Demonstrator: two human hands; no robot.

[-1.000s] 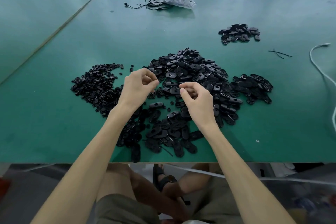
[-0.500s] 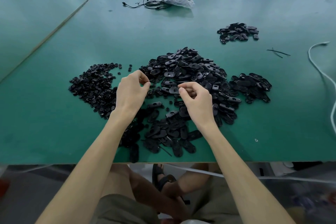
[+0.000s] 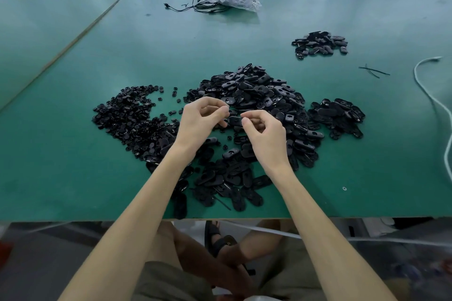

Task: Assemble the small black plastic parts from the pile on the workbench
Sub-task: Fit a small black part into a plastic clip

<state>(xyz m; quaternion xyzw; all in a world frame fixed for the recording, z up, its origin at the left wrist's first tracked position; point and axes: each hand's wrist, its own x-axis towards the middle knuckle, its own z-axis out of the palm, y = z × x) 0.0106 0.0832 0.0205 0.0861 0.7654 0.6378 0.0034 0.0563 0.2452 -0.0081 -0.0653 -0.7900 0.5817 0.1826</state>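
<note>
Small black plastic parts [image 3: 254, 95] lie heaped in the middle of the green bench [image 3: 73, 166]. In the head view a spread of small round black pieces [image 3: 127, 117] sits at nine o'clock of the heap. A lower cluster of black oval shells [image 3: 337, 117] sits at three o'clock, and a separate little batch of ovals [image 3: 318, 44] lies well apart at one o'clock.

Both hands hover close together over the near side of the heap. The right hand [image 3: 266, 137] pinches one end of a single black oval plate [image 3: 234, 121] between thumb and forefinger, pointing it toward nine o'clock. There the left hand [image 3: 199, 121] meets it, fingers curled and thumb drawn to fingertip. Whether a round piece sits in that pinch cannot be told.

The step looks like fitting a small piece into the plate. It would go best with the plate held level and steady, the piece lined up square over its opening and pressed straight in without twisting. Working low over the heap means a dropped part falls back among the others.
</note>
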